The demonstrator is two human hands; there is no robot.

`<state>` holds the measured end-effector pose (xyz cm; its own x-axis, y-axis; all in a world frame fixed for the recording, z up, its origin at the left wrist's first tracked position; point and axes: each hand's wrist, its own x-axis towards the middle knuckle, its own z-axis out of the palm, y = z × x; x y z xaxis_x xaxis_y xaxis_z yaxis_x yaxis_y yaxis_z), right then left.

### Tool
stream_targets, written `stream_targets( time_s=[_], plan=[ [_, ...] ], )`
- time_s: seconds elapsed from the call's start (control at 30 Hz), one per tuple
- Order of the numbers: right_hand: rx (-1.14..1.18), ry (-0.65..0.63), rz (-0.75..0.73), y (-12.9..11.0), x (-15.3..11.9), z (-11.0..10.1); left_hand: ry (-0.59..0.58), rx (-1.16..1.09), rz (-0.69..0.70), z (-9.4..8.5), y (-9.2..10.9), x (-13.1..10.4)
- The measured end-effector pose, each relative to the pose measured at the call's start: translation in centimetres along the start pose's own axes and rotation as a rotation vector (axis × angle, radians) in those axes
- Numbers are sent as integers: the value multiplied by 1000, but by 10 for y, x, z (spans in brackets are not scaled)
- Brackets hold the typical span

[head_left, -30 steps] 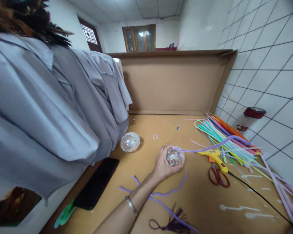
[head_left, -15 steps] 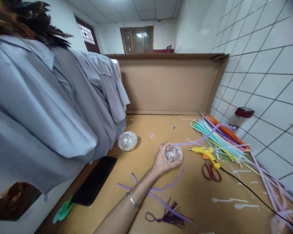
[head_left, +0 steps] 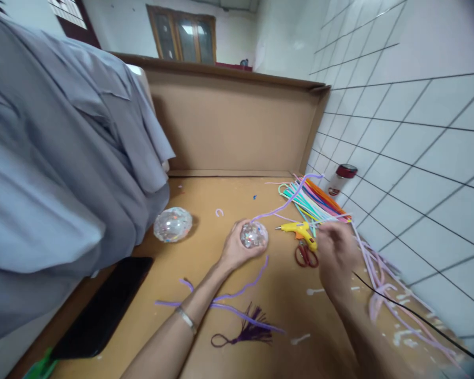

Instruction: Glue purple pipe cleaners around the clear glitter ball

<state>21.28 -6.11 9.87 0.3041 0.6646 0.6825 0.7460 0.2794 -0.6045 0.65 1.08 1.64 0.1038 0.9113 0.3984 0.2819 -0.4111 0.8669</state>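
Note:
My left hand (head_left: pixel 237 246) is closed around a clear round ball (head_left: pixel 254 238) with coloured specks inside. A long purple pipe cleaner (head_left: pixel 286 204) runs from the top of this ball toward the upper right. My right hand (head_left: pixel 337 252) is over the table's right side, blurred by motion, beside the handle of a yellow hot glue gun (head_left: pixel 296 228); whether its fingers touch the handle is unclear. Red-handled scissors (head_left: pixel 306 256) lie just below the glue gun. Another clear speckled ball (head_left: pixel 173 225) rests on the table to the left.
Colourful pipe cleaners (head_left: pixel 310 200) lie in a bundle near a red-lidded jar (head_left: pixel 343 179) by the tiled wall. A purple tassel (head_left: pixel 253 332) and loose purple pipe cleaners (head_left: pixel 237 293) are in front. A black phone (head_left: pixel 102 308) lies at left, beside grey cloth (head_left: pixel 75 142). A black cord (head_left: pixel 403 308) crosses the right.
My right hand has come into view from the lower right, up to the glue gun. My left hand still holds the ball. The whole view has shifted, so things appear further left.

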Motion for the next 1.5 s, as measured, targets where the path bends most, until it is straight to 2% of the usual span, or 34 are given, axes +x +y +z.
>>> stream_targets(
  time_s=[0.03,0.13,0.2,0.3,0.43,0.5,0.6,0.73,0.9,1.0,1.23,1.5],
  plan=[
    [-177,-30,6,6,5,4,-3,-3,7,0,1,0],
    [-741,-322,81,24,16,26,-3,-10,13,0,3,-2],
    [-939,-431,167,36,17,43,9,-23,14,-1,3,-3],
    [-994,-534,249,52,13,57,17,-31,21,-1,0,-3],
    [-917,-605,371,68,16,54,-5,-28,17,-2,-4,-1],
    [-864,-587,415,71,20,50,-14,-36,9,-3,-4,-1],
    [-786,-438,386,66,22,43,-12,-30,6,-3,-3,0],
    [-697,-236,222,49,14,40,-6,-13,14,-3,-1,0],
    [-541,-134,46,28,1,43,-14,-21,19,-2,-2,-1],
    [-513,-154,2,21,4,47,-9,-24,42,-2,-4,-1],
    [-626,-301,-84,6,34,57,45,-25,13,-7,-12,6],
    [-657,-348,-59,1,40,66,24,-26,31,-6,-9,6]
  ],
)
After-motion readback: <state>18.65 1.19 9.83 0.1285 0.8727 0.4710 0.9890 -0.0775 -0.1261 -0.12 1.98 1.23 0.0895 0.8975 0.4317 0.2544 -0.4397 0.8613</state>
